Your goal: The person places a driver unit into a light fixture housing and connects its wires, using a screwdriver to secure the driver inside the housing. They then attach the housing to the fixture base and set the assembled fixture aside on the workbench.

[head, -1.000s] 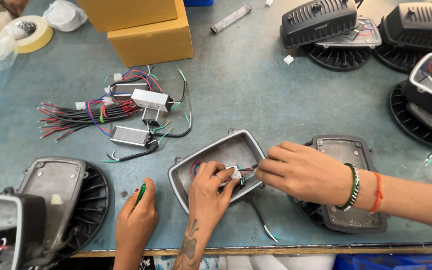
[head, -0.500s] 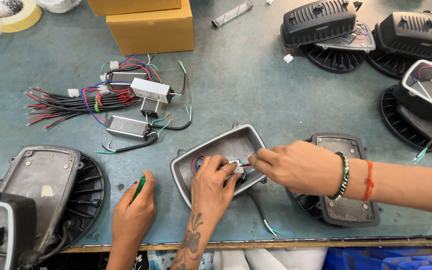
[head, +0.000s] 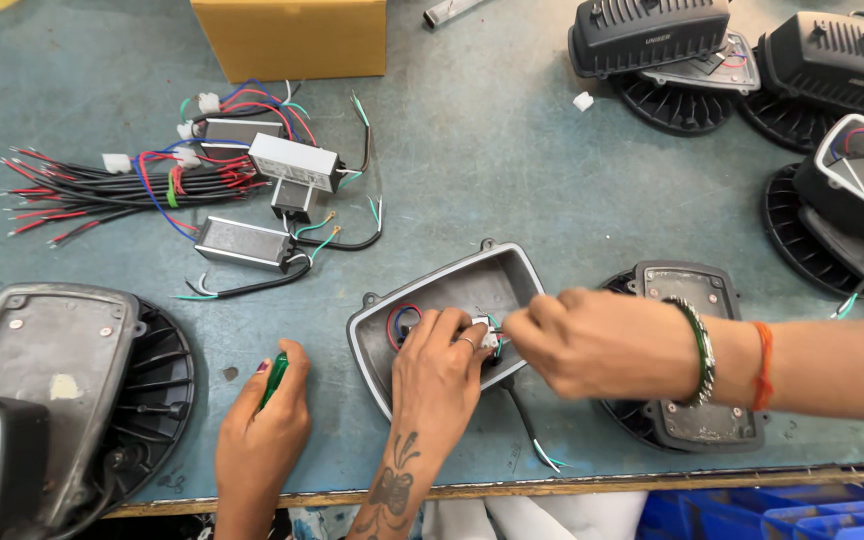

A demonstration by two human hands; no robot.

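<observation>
- Grey cast-metal housing lies open side up at lower centre of the frame, on the blue-green table.
- A loop of red and blue wires already sits inside it, at its left end.
- The small white connector is just inside the housing's near rim.
- The right hand, on the tattooed forearm, reaches up from the bottom edge. Its fingertips lie on the connector, but I cannot tell whether they pinch it or only steady it.
- A co-worker's hand, with bangles at the wrist, comes in from the right. Its closed fingers meet the same connector from the other side.
- The left hand, lower left and apart from the housing, is closed around a green screwdriver.
- By my reading the wiring is mid-way. The housing has no cover on, and a black cable trails out towards the table edge with bare ends.
- Grey driver boxes and a wire bundle lie in the upper left, touched by no hand.
</observation>
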